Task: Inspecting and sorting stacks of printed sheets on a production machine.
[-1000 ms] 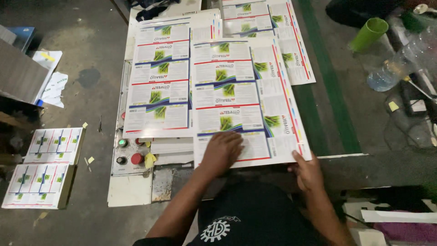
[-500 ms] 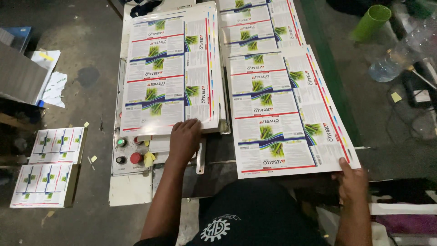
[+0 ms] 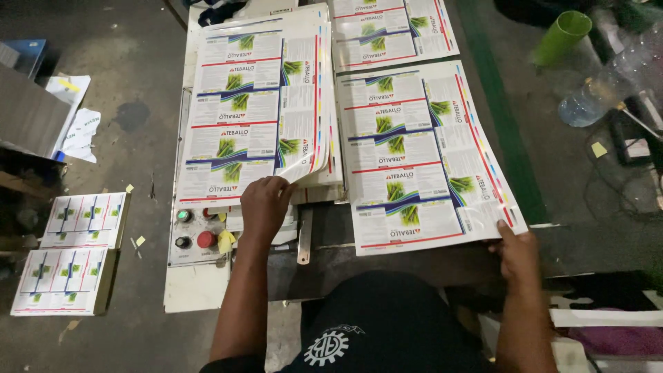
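While the counter [image 3: 428,266] carries two piles, the left stack [image 3: 255,110] sits squared and the pulled sheet [image 3: 421,152] overhangs the edge, pinched by the right hand [image 3: 516,252]; the left hand [image 3: 264,204] curls its fingers, lifting a corner to separate sheets.

Both arms extended; left hand [image 3: 264,204] curled, right hand [image 3: 518,252] pinching.

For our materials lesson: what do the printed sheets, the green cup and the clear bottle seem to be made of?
Printed sheets: apparently glossy coated paper; they curl and catch glare where the left hand lifts a corner. Green cup: probably plastic, with an even matte colour. Clear bottle: likely thin plastic, see-through.
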